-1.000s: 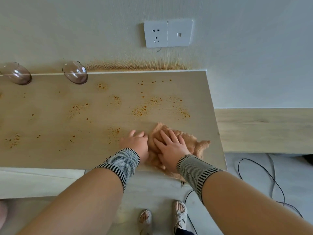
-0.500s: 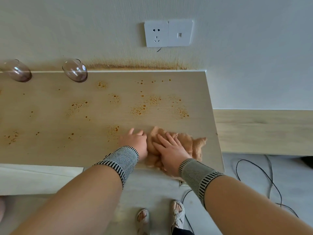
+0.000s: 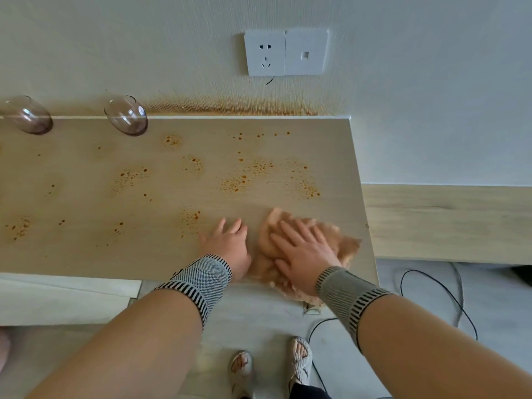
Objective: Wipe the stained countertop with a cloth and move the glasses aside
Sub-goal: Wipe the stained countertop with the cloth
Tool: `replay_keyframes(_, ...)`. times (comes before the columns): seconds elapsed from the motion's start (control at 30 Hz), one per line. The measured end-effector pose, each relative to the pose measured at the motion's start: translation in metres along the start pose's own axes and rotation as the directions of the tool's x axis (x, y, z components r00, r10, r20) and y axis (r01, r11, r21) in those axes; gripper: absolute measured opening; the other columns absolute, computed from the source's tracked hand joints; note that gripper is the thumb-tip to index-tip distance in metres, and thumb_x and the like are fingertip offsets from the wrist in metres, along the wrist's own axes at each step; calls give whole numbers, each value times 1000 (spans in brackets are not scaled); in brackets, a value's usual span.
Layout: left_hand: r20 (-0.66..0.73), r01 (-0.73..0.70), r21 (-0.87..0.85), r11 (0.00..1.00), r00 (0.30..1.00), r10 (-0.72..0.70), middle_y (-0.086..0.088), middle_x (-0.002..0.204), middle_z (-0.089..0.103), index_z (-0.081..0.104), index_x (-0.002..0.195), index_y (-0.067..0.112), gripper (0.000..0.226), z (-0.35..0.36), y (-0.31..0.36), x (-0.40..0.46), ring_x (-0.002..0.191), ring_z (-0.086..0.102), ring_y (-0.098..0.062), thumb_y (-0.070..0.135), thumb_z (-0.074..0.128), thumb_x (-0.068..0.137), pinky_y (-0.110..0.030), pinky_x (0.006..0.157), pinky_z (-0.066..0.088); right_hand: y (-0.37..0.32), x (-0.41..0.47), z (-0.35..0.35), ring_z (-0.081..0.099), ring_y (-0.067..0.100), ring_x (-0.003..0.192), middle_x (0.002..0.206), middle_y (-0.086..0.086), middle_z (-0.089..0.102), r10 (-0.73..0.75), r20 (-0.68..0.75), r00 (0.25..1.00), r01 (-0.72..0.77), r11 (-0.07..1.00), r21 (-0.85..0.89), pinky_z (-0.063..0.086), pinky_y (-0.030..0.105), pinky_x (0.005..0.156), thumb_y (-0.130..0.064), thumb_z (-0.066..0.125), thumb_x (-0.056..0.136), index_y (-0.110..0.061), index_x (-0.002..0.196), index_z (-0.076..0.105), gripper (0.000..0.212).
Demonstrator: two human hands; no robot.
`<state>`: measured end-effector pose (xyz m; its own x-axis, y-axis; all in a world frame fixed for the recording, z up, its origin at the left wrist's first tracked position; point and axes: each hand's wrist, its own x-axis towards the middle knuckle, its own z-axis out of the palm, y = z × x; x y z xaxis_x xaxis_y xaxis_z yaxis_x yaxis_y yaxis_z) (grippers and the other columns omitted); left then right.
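The cloth (image 3: 299,249) lies bunched at the countertop's (image 3: 86,254) near right corner, pressed flat under the spread right hand (image 3: 302,251). The left hand (image 3: 230,246), fingers straight, rests on bare wood just beside it. Orange stains (image 3: 236,182) spread leftward and toward the wall; two glasses (image 3: 126,116) stand at the far edge, well apart from both hands.

Wall socket (image 3: 265,53) w/ switch (image 3: 306,52) above; black cable (image 3: 437,300) on floor, sandals (image 3: 299,357).

grey knit wristbands (image 3: 201,279) w/ striped cuffs, bare forearms, woven sandals (image 3: 299,357)
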<state>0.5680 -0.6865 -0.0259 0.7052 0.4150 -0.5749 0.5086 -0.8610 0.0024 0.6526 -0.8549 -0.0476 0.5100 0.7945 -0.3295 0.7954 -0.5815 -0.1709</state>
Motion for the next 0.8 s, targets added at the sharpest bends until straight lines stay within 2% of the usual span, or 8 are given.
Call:
replay_keyframes(0.17,-11,0,-15,1000,1000,-1,10,165,-8,2,158,24,68,1,2,-4,151,-9,-23,38,35,101,-63,117,3,42,-8,-2,-10,34,151,165,5,-10,609,25,793,-604,779,169,-1,60,119,-60,18,98,-27,158,4,70)
replay_keyframes(0.23,-6,6,-27,1000,1000,-7,11,165,-6,5,158,23,66,0,4,-3,151,-10,-23,38,34,101,-63,117,5,19,-1,-3,-13,35,150,165,6,-12,578,17,816,-568,796,209,-3,60,119,-57,21,99,-23,158,3,71)
replay_keyframes(0.33,-17,46,-28,999,999,-47,10,165,5,24,154,22,57,-10,9,-3,152,-7,-22,35,37,100,-60,117,9,-26,12,-8,-14,29,151,166,-1,-8,253,37,967,-254,933,254,-7,55,120,-51,24,101,-29,158,10,63)
replay_keyframes(0.4,-178,62,-68,996,981,-73,4,161,22,41,144,19,46,-14,20,-6,150,7,-22,29,39,100,-52,118,15,-30,16,-17,1,22,152,165,-3,10,143,17,990,-139,919,369,3,49,123,-39,26,103,-31,153,29,51)
replay_keyframes(0.5,-379,-188,-208,960,920,98,-2,151,39,45,143,16,43,-10,57,-10,139,32,-19,23,41,101,-38,117,29,10,10,-33,28,19,143,154,-1,39,397,-131,908,-277,805,524,24,38,120,-25,35,102,-22,143,47,43)
replay_keyframes(0.57,-240,-325,-132,937,927,287,-5,161,22,25,154,15,59,-1,84,-10,148,16,-23,38,40,102,-41,121,20,46,0,-37,30,22,141,153,1,39,532,-82,843,-431,757,491,28,39,118,-21,42,100,-18,145,44,45)
replay_keyframes(0.67,-54,-275,30,961,960,276,2,165,-13,-4,157,24,77,3,90,8,151,-11,-25,58,33,99,-50,122,7,66,-7,-39,24,22,146,160,1,28,546,4,837,-489,746,451,26,42,119,-18,46,97,-17,150,36,54)
replay_keyframes(0.8,-40,-158,14,987,987,158,8,163,-21,-9,156,33,78,-11,71,37,149,-17,-32,65,29,96,-57,119,5,70,-7,-34,12,21,151,164,1,14,521,-8,853,-476,785,396,21,43,121,-8,41,96,-15,153,29,58)
